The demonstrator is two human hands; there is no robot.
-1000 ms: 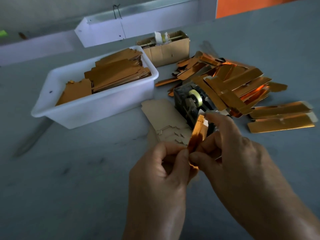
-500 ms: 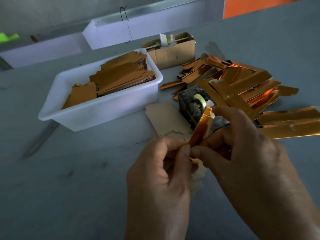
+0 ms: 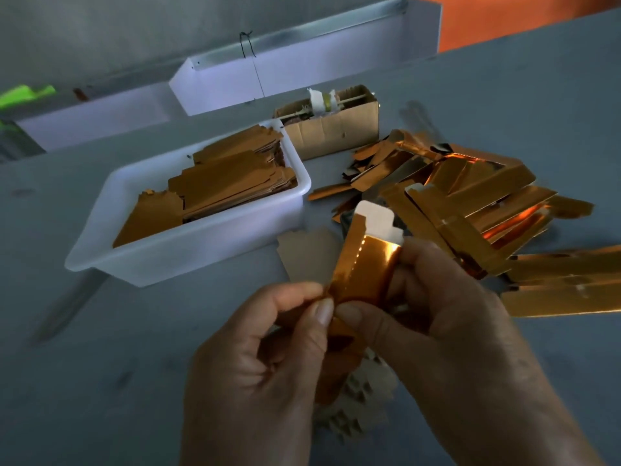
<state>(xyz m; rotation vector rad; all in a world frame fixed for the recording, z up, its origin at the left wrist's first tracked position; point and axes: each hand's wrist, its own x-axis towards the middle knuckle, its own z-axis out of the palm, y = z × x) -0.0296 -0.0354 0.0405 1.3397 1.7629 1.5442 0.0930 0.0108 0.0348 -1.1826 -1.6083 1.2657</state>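
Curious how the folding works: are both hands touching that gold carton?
Touching. The head view shows the left hand pinching the gold carton at its lower edge and the right hand gripping its right side.

2 hands: left hand & right hand. 1 gold foil carton between them. 1 grey table. 1 white plastic tub w/ 2 heaps of flat gold blanks; sheets per heap too many to count. 1 brown cardboard box. 1 loose pile of gold cartons, well over 10, exact no. unclear. 1 flat brown card sheet. 2 white troughs at back. 1 green item, far left.
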